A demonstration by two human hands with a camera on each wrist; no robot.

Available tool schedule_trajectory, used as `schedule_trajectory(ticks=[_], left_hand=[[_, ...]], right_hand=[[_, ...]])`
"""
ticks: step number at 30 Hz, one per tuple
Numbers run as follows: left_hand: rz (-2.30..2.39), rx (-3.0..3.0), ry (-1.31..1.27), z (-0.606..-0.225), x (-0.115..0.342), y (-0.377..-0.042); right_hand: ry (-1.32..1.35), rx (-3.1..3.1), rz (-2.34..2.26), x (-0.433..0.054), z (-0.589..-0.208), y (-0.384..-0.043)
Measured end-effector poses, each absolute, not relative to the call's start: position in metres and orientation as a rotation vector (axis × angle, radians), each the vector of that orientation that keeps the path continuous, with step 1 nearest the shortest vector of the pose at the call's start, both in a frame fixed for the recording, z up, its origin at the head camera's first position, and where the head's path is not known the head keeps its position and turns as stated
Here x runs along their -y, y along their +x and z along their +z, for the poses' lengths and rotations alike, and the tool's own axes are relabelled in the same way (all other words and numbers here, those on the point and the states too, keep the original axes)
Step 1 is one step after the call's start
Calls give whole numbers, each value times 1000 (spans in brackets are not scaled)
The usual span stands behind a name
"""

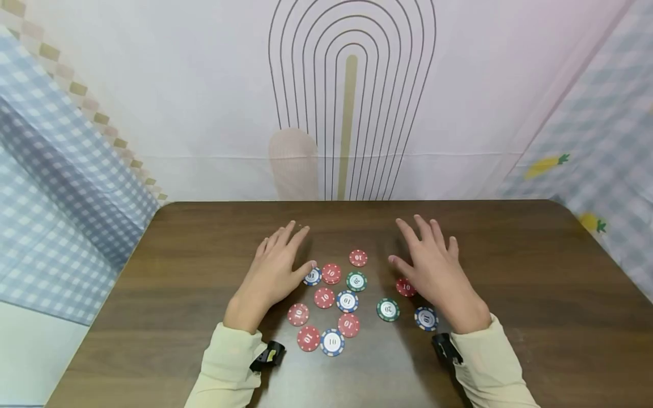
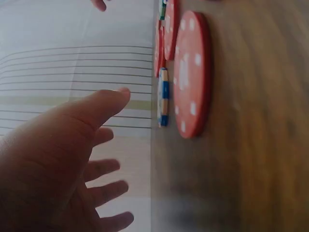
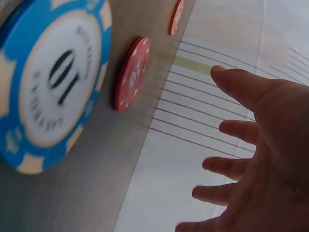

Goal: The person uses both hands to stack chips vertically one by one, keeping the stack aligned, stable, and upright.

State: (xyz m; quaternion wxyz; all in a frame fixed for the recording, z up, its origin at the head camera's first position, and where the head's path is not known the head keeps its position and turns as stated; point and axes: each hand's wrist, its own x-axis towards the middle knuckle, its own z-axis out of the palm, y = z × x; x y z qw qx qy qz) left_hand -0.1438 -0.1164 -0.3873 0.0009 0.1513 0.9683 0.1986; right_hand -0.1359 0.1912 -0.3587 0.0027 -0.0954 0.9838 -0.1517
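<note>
Seven red chips [image 1: 324,297], four blue chips [image 1: 347,301], two green chips [image 1: 388,310], left hand [image 1: 271,275] and right hand [image 1: 437,271] both spread

A hand could pass along the table's [image 1: 535,283] left and right edges, outside both arms; toward the far edge, the left hand [image 1: 270,275] and right hand [image 1: 436,272] narrow the way. Between them, flat chips [image 1: 347,301] obstruct sliding. An upright cloth [image 1: 204,102] stops reach past the far edge.
</note>
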Motion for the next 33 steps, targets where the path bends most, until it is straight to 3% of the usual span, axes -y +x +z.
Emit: schedule_trajectory(ticks=[7,23,33], left_hand=[[662,-2997,593,-383,113,-141],[691,-2889,466,-371,115,-143],[869,-2627,652,-375,120,-142]], right_hand=[[-491,-3063,-461,-179,-356,-128],[-657,-2994,-445,-156,-360,-118],[-744,-2895,-437,-146,-362,-117]])
